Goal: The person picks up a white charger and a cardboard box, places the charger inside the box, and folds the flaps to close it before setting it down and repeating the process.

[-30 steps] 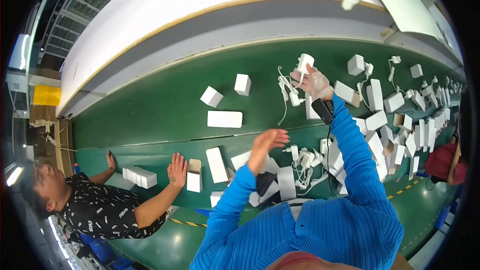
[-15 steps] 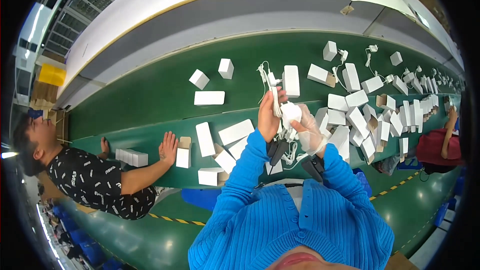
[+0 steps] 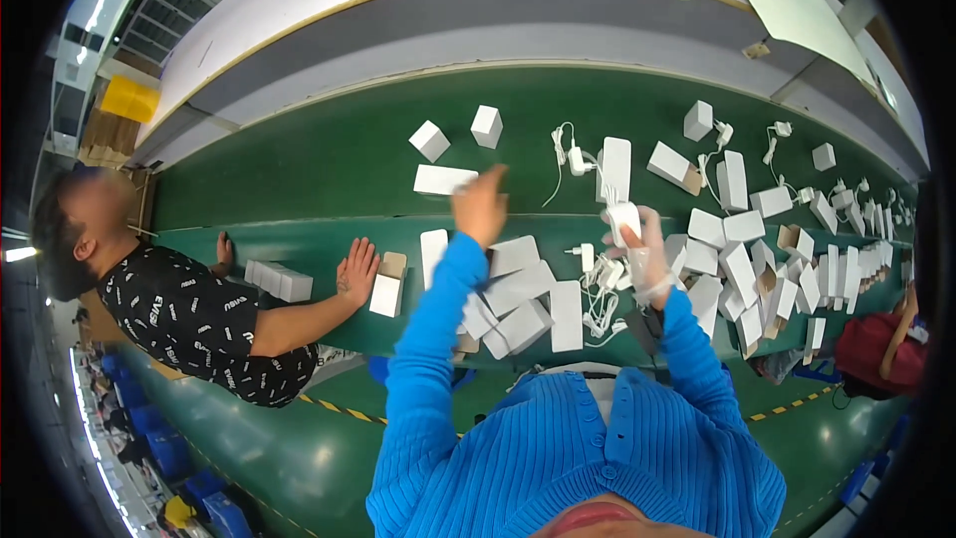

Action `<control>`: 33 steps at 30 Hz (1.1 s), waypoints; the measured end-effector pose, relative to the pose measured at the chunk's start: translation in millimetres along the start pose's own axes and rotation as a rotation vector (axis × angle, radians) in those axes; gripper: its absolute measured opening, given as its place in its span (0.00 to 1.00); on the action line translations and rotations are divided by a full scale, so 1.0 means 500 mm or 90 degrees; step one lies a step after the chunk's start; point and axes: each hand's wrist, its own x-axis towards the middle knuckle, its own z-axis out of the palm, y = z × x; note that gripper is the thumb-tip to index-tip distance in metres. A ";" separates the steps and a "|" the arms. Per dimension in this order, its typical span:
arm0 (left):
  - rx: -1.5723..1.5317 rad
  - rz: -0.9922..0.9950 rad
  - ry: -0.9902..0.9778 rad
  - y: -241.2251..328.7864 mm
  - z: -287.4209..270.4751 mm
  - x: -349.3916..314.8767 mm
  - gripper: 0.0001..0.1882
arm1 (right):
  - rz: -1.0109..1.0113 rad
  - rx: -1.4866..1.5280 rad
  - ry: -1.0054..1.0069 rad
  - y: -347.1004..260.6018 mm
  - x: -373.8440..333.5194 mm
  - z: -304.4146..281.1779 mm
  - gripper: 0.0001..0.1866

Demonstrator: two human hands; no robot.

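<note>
Left hand (image 3: pixel 481 204) moved leftward — adapter (image 3: pixel 624 215), lettered shirt (image 3: pixel 194 314)

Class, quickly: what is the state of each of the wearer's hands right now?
Left hand: over a white box's end; grip cannot be told.
Right hand: closed, holding a white adapter.

Green bench (image 3: pixel 344 159), as I view it remotely | white cartons (image 3: pixel 616 170) scattered, densest at right | white cabled adapters (image 3: pixel 579 160) among them | open-ended carton (image 3: pixel 386 295) at left | close row of cartons (image 3: pixel 281 281) farther left
</note>
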 end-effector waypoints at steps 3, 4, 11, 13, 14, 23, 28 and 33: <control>0.485 -0.032 0.218 -0.205 -0.003 0.035 0.35 | 0.029 -0.056 -0.025 -0.026 -0.038 0.015 0.23; 0.498 -0.046 0.224 -0.294 -0.004 0.025 0.35 | 0.068 -0.035 -0.063 -0.032 -0.047 0.037 0.23; 0.337 -0.150 -0.167 -0.278 -0.016 0.040 0.42 | 0.159 -0.024 -0.128 -0.067 -0.081 0.064 0.26; -0.107 -0.075 -0.169 -0.293 -0.036 0.009 0.44 | 0.139 -0.027 -0.184 -0.088 -0.071 0.092 0.26; -0.332 -0.026 -0.169 -0.280 -0.043 0.004 0.45 | 0.129 -0.031 -0.200 -0.092 -0.064 0.100 0.26; -0.523 0.014 -0.248 -0.088 -0.108 -0.033 0.46 | 0.078 -0.143 -0.342 -0.119 0.033 0.141 0.23; -0.382 0.143 -0.248 -0.024 -0.117 -0.038 0.44 | -0.114 -0.563 -0.404 -0.151 0.062 0.187 0.22; -0.420 0.184 -0.200 0.106 -0.090 -0.104 0.44 | -0.306 -1.065 -0.376 -0.186 -0.024 0.206 0.20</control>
